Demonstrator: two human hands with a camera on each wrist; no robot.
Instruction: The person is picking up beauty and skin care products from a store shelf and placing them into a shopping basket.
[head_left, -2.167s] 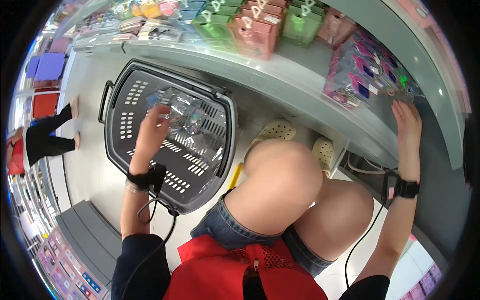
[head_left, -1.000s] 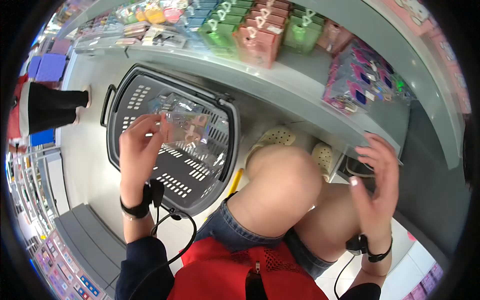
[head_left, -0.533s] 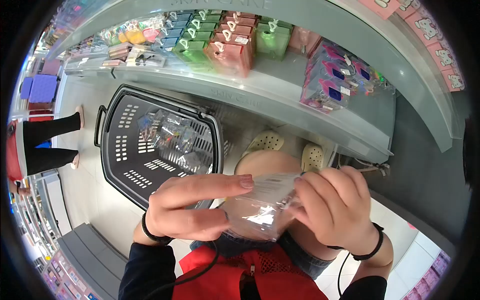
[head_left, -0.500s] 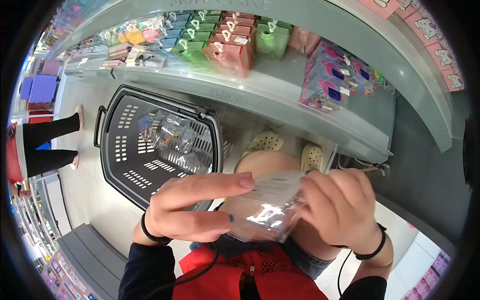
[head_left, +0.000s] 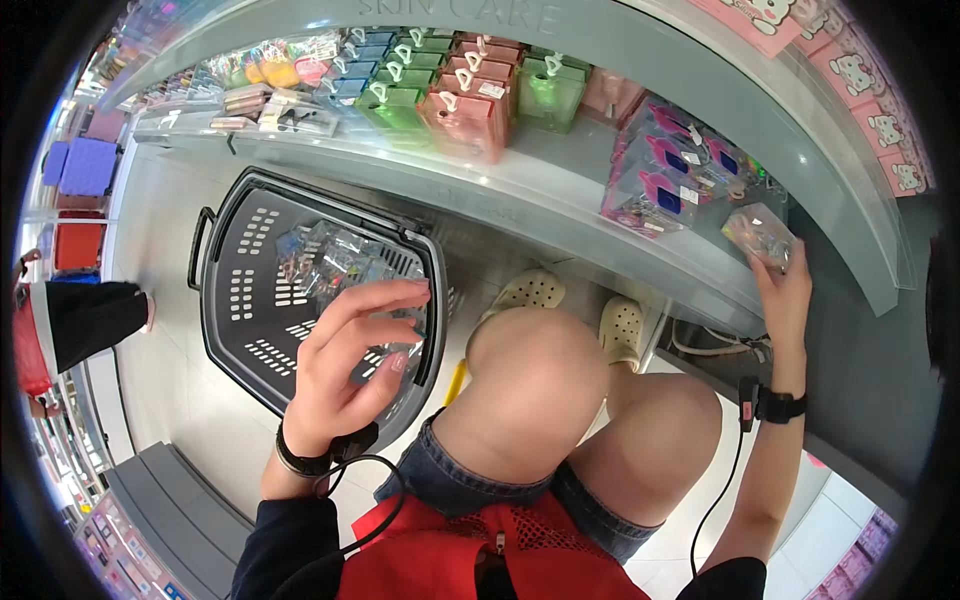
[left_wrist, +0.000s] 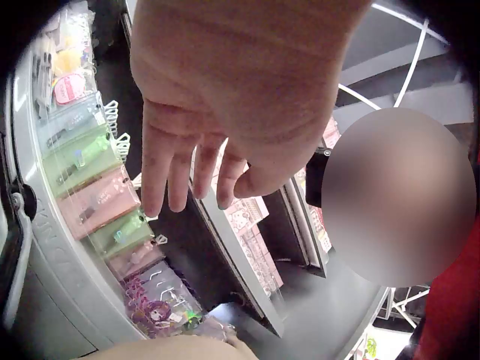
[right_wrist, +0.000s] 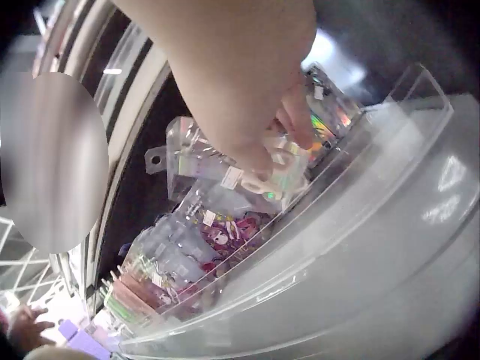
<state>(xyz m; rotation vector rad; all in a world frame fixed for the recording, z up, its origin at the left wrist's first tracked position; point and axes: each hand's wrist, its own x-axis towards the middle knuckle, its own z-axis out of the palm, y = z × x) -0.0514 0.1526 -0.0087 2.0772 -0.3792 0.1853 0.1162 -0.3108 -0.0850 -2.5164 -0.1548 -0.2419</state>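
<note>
My right hand (head_left: pixel 785 295) pinches a clear plastic package (head_left: pixel 758 236) at the right end of the shelf, beside purple-and-pink packages (head_left: pixel 655 190). The right wrist view shows that hand's fingers on the clear package (right_wrist: pixel 202 154), which has a white label and a hang tab. Over the near right part of the dark grey basket (head_left: pixel 275 290) hangs my left hand (head_left: pixel 345 370), its fingers loosely bent and nothing seen between them. In the left wrist view the left hand (left_wrist: pixel 232 97) shows its palm with no object in it. Clear packets (head_left: pixel 340 262) lie in the basket.
Green pouches (head_left: pixel 395 112) and red pouches (head_left: pixel 465 125) stand in rows on the shelf, whose raised front edge (head_left: pixel 560 215) runs between them and my knees. Cables (head_left: pixel 700 345) lie beneath the shelf. A person in black trousers (head_left: pixel 95 315) is at the far left.
The clear package has gone from between both hands at my lap to the shelf's right end in my right hand. My left hand has let go of it and moved slightly up, near the basket.
</note>
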